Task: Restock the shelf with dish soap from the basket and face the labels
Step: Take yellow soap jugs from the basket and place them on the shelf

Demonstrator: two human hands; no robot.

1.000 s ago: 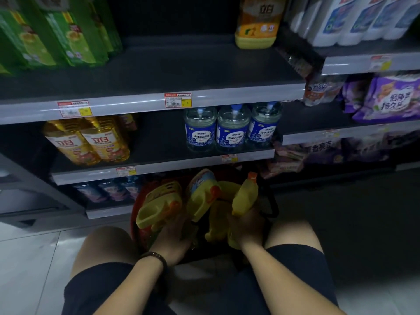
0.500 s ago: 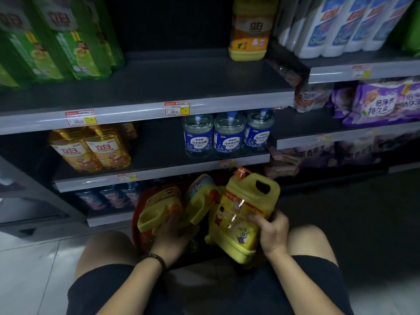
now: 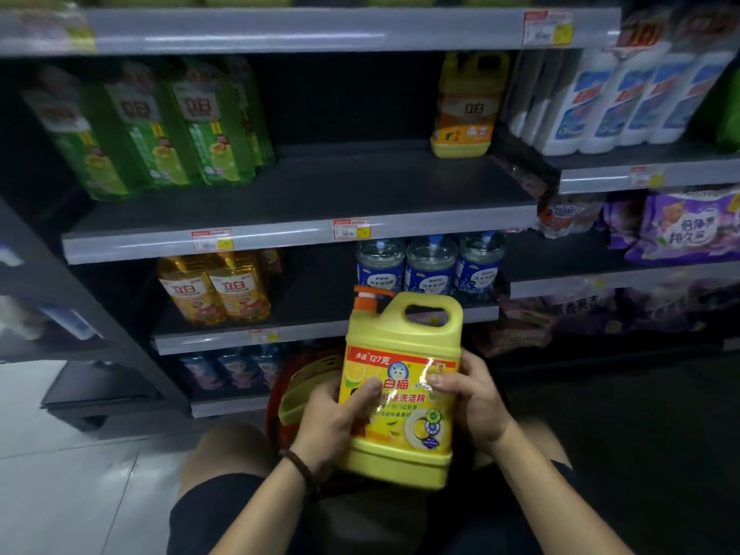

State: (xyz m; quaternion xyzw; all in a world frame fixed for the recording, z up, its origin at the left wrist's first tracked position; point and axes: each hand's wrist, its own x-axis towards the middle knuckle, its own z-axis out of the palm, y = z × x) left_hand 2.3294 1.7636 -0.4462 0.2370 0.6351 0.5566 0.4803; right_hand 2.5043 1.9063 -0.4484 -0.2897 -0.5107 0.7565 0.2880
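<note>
Dish soap jug (image 3: 400, 390) upright — left hand (image 3: 332, 418) and right hand (image 3: 472, 406) clasp its sides.

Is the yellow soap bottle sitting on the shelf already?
No, the yellow soap bottle is held upright in front of the shelf by the left hand and the right hand.

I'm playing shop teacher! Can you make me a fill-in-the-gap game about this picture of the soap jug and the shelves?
1. The yellow jug is held by ____ hands.
2. The pump on top of the jug is coloured ____.
3. The left hand has a dark ____ around its wrist.
4. The basket behind the jug is coloured ____.

Missing words: two; orange; bracelet; red
</note>
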